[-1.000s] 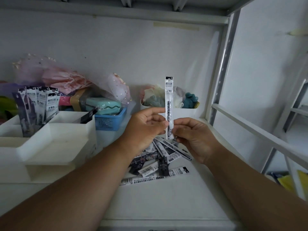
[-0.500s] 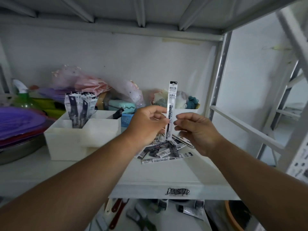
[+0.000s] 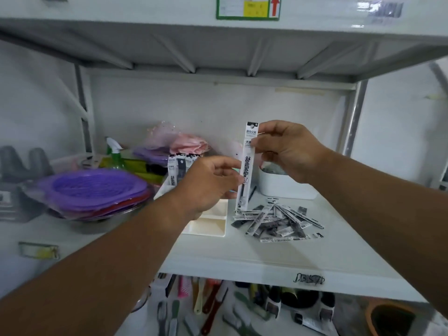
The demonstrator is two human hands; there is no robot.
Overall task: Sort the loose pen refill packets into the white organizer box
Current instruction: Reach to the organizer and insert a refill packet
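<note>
I hold one long white pen refill packet [image 3: 247,166] upright above the shelf. My right hand [image 3: 288,151] pinches its upper part. My left hand [image 3: 208,183] pinches its lower middle from the left. Below and to the right, a pile of loose refill packets [image 3: 278,220] lies on the white shelf [image 3: 303,258]. The white organizer box [image 3: 208,225] sits under my left hand, partly hidden by it. Several refill packets [image 3: 180,166] stand upright in its far compartment.
A stack of purple and red baskets [image 3: 97,190] in a metal bowl fills the shelf's left. A green spray bottle [image 3: 116,154] and pink bags [image 3: 189,144] stand behind. A white tub [image 3: 286,186] sits behind the pile. Combs and tubes lie on the lower shelf [image 3: 218,311].
The view has pulled back and tilted, so the shelf above and the lower shelf show. My right hand has moved up from the packet's lower part to its top.
</note>
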